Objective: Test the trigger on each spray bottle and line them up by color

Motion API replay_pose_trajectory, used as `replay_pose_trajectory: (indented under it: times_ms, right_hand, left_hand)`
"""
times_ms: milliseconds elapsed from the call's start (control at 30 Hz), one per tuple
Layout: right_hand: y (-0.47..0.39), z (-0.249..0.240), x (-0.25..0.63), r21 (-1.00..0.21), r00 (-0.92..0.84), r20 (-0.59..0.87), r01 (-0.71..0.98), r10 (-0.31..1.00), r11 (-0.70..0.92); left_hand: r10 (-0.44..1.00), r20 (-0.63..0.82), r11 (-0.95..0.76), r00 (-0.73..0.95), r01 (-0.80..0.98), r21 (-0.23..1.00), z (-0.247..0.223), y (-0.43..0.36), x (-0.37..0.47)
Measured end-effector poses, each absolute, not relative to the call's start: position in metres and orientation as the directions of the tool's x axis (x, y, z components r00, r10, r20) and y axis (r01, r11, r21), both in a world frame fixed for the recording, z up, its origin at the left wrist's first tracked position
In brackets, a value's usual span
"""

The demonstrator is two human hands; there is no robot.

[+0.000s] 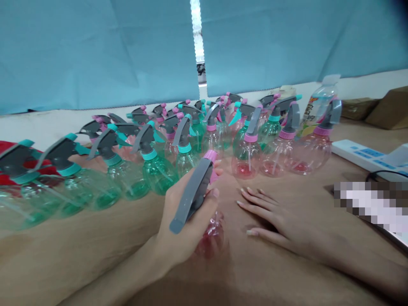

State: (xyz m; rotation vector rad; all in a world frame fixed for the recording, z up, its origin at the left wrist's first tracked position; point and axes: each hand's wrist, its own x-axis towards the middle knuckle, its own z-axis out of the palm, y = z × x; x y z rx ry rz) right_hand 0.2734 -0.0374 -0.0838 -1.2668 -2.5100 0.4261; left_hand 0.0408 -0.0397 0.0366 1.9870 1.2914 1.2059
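Observation:
My left hand [188, 216] is wrapped round the neck of a pink spray bottle [212, 242], whose grey and pink spray head [194, 191] tilts over the hand. My right hand [270, 212] lies on the brown table [127, 255] with its fingers spread and nothing in it. Green spray bottles [159, 172] with teal collars stand in a row to the left. Beyond my right hand are pink spray bottles [245, 159] with pink collars. The lower part of the held bottle is partly hidden by my left hand.
More spray bottles [172, 123] crowd the back. A labelled clear bottle [321, 100] and cardboard boxes [390, 108] stand at the back right. A white power strip [366, 155] and a pixelated object [372, 208] lie on the right. Blue sheeting [95, 51] hangs behind.

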Motion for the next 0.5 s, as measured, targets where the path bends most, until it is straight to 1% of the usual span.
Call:
replay_pose_trajectory:
  times_ms: [100,267,400,500]
  right_hand:
    - [-0.037,-0.085,0.274,-0.397,-0.564,0.141,0.72,0.813,0.569]
    - [-0.038,-0.085,0.274,-0.388,-0.567,0.129,0.726,0.813,0.568]
    - [-0.038,-0.083,0.274,-0.383,-0.56,0.124,0.735,0.819,0.56]
    - [-0.038,-0.082,0.274,-0.371,-0.569,0.123,0.734,0.813,0.569]
  left_hand:
    - [0.901,0.401,-0.429,0.163,0.47,0.772,0.035,-0.04,0.04]
    - [0.876,0.39,-0.477,0.283,0.392,0.787,0.03,-0.034,0.033]
    - [0.9,0.343,-0.426,0.269,0.375,0.823,0.029,-0.032,0.028]
    - [0.895,0.342,-0.431,0.286,0.352,0.831,0.03,-0.032,0.029]
